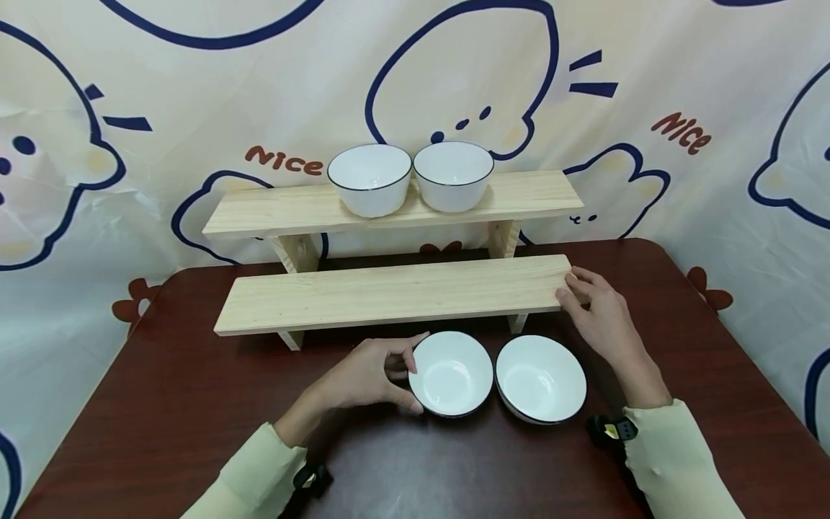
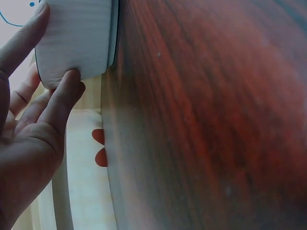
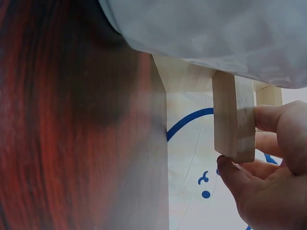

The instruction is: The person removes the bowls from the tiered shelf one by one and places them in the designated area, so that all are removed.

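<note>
In the head view, my left hand (image 1: pixel 371 376) grips the left side of a white bowl (image 1: pixel 452 375) with a dark rim. In the left wrist view its thumb and fingers (image 2: pixel 62 98) lie against the wall of that bowl (image 2: pixel 76 40). My right hand (image 1: pixel 601 318) holds the right end of the lower board of a pale wooden two-tier shelf (image 1: pixel 395 294). The right wrist view shows the fingers and thumb around the end of that board (image 3: pixel 235 117). Another white bowl (image 1: pixel 541 378) stands right beside the first, between it and my right forearm.
Two more white bowls (image 1: pixel 369 180) stand side by side on the upper board (image 1: pixel 538 194). The shelf stands near the far edge of a dark reddish-brown table (image 1: pixel 130 418). Behind it hangs a cartoon-printed cloth (image 1: pixel 292 94).
</note>
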The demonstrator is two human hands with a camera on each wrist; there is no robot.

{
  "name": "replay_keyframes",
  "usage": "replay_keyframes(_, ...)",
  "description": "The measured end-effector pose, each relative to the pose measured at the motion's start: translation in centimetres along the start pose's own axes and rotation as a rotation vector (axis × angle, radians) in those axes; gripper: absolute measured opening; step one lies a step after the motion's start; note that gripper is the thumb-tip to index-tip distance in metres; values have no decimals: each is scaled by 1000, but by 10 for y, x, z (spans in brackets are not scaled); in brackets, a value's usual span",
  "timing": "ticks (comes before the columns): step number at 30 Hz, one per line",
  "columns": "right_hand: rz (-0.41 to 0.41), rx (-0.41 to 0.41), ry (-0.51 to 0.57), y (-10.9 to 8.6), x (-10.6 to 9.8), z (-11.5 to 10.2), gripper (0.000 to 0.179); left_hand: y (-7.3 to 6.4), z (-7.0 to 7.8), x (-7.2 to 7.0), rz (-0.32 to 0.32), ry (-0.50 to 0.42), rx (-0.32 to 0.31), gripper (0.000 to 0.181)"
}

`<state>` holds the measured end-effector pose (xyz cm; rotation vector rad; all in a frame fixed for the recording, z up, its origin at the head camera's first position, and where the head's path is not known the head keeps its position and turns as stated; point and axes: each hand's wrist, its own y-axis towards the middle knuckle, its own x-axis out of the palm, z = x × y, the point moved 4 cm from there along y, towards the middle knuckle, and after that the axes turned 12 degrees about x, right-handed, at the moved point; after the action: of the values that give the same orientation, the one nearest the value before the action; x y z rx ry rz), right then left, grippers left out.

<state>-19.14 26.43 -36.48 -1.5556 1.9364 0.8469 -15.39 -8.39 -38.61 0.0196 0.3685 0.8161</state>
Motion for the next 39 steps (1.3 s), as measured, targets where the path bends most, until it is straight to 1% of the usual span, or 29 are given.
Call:
replay_keyframes(11,0,0,-5,1,-2,-1,50,1,3,0,-5,-1,-7,42)
replay_keyframes(22,3,0,-2,1,-2,-1,50,1,4,-1,-18,37,3,40)
replay_keyframes(29,2,-5,0,1,-2,0,50,1,5,-2,-42,55,16,40)
replay_keyframes(32,2,-6,0,0,-2,0,50,2,6,-4,-46,84,26,40)
replay_keyframes(36,-1,-3,3,0,-1,0,50,4,8,-7,-35,178,35,35)
replay_keyframes(39,0,-2,3,0,-1,0,50,4,10,-11,-19,232,38,31)
